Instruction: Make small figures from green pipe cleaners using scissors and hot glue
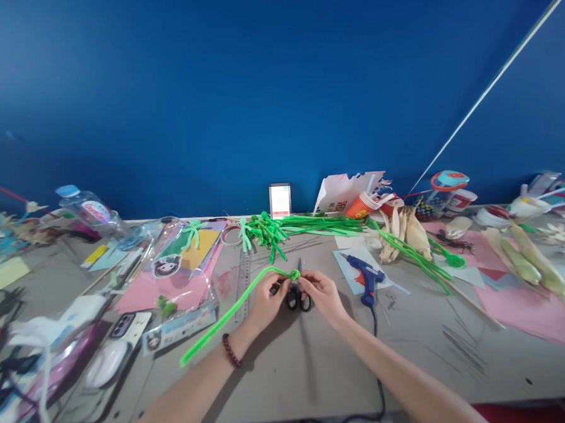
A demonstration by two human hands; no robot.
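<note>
My left hand (270,295), with a dark red bead bracelet at the wrist, pinches a bright green pipe cleaner (231,316) near its coiled end. The long free part of it arches over that hand and runs down to the left. My right hand (322,294) has its fingertips closed on the same small green coil, close to the left fingertips. Black-handled scissors (305,304) lie on the table just under and between both hands, blades pointing away. Beyond the hands lies a pile of green pipe cleaners (264,232).
A blue glue gun (367,276) lies right of my hands, its cord running toward the front edge. Pink sheets and a plastic bag (192,285), a phone (127,327) and a bottle (90,209) are left. Corn husks (414,233) and red cups (362,204) are right.
</note>
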